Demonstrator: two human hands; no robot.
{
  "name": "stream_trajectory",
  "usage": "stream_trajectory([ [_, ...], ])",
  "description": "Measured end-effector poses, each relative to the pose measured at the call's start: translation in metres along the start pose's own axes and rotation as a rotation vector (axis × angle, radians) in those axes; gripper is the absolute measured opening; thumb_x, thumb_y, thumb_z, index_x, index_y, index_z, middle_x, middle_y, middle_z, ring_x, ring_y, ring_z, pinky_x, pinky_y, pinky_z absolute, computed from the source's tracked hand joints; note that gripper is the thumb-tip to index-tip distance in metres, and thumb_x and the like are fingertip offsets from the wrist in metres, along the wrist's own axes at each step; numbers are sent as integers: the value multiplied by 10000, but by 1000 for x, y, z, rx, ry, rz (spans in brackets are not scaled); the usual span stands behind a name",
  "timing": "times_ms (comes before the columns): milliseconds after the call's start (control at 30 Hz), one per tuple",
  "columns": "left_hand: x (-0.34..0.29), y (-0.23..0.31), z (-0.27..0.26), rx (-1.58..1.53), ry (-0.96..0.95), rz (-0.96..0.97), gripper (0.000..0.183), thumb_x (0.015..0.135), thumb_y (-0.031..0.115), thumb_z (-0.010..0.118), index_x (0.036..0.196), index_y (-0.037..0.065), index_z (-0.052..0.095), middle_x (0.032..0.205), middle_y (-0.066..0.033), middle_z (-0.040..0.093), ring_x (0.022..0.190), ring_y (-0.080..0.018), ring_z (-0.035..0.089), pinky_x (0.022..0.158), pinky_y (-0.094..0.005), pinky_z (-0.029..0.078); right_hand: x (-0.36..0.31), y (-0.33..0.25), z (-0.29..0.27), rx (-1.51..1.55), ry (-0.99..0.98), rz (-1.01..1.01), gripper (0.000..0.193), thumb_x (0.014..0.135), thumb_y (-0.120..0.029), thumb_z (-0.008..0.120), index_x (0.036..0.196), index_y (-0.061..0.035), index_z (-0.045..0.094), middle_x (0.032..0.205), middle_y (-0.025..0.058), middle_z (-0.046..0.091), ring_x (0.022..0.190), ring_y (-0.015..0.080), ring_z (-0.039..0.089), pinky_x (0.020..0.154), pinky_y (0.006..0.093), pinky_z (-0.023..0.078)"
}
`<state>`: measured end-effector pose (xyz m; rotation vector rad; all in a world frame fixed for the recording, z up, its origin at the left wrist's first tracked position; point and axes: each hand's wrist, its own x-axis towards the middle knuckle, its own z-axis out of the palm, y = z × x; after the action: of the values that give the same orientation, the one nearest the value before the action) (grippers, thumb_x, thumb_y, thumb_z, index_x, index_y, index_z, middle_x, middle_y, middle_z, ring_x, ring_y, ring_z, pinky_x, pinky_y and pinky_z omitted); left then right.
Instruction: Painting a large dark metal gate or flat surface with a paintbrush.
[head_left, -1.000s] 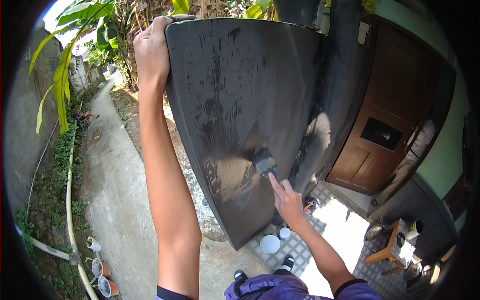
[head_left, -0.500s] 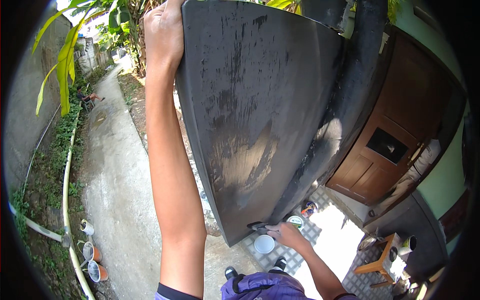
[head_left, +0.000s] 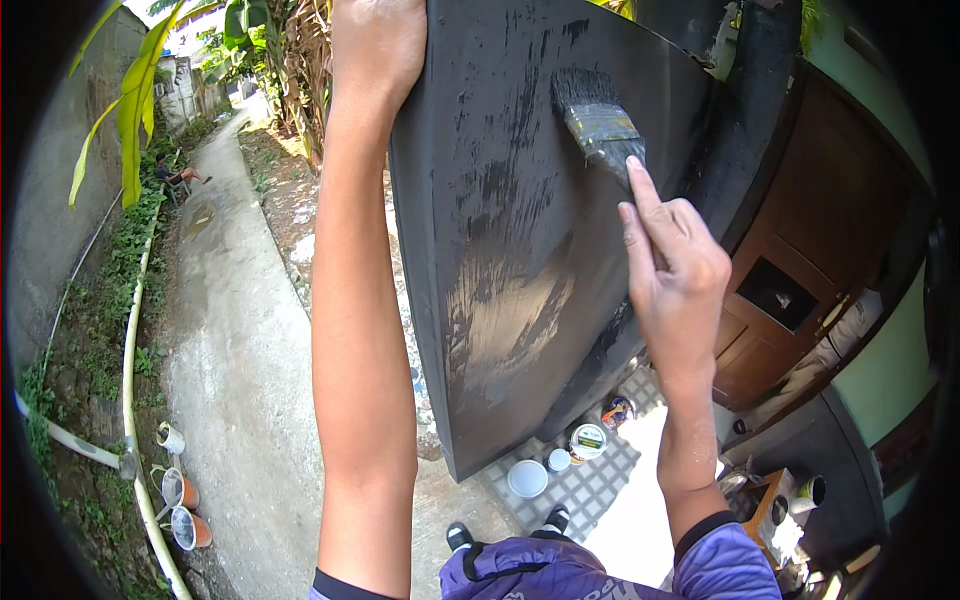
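A large dark grey panel [head_left: 500, 250] fills the middle, with streaks of black paint and a lighter brownish patch lower down. In my right hand [head_left: 682, 265] is a flat paintbrush [head_left: 607, 130], my index finger stretched along its handle. Its dark bristles touch the upper part of the panel, pointing up and left. At the top, my left hand [head_left: 378, 50] is closed on the panel's left edge; its fingertips are hidden.
Below the panel, a white tub [head_left: 527, 479], a small pot [head_left: 559, 460], a lidded bucket [head_left: 588, 441] and a can [head_left: 618, 411] stand on patterned tiles. A brown door [head_left: 800, 240] is at right. Orange pots [head_left: 190, 528] and a pipe [head_left: 130, 400] border the path [head_left: 240, 400], where a person [head_left: 180, 175] sits.
My right hand has risen with the paintbrush from the tubs to the panel's upper part. The panel and my left hand appear shifted slightly right in view.
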<state>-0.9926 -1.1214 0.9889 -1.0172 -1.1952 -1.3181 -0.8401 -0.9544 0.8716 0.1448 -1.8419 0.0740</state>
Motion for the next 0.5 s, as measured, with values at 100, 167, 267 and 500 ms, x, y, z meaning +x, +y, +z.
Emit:
stream_trajectory([
  [100,4,-2,-13,-94,-116,-311,440,969,249,389,826,-53,675,708,-90,663,586,-126,559,582,-275,442,-126,-15,42,7,-116,142,523,780,13,705,1285,-92,611,715,39,480,482,153,488,427,325,429],
  [167,3,3,-11,-92,-116,-273,445,967,256,390,828,-50,681,704,-89,662,584,-127,560,583,-275,440,-205,-25,27,92,-358,265,466,803,-51,703,1258,-124,634,720,56,514,499,213,550,454,362,458],
  [267,7,-3,0,-132,-110,-237,455,966,266,388,847,-47,696,713,-90,664,594,-134,566,601,-275,444,-358,3,-2,84,-1038,650,252,876,-214,627,1105,-152,712,807,144,673,719,368,657,671,467,530],
  [500,14,-33,-12,-92,-52,-427,402,954,346,483,912,0,681,769,-34,639,677,-115,574,642,-278,437,-826,0,-303,-805,-791,2178,518,832,-563,652,951,-65,725,972,137,713,970,296,677,777,372,547],
])
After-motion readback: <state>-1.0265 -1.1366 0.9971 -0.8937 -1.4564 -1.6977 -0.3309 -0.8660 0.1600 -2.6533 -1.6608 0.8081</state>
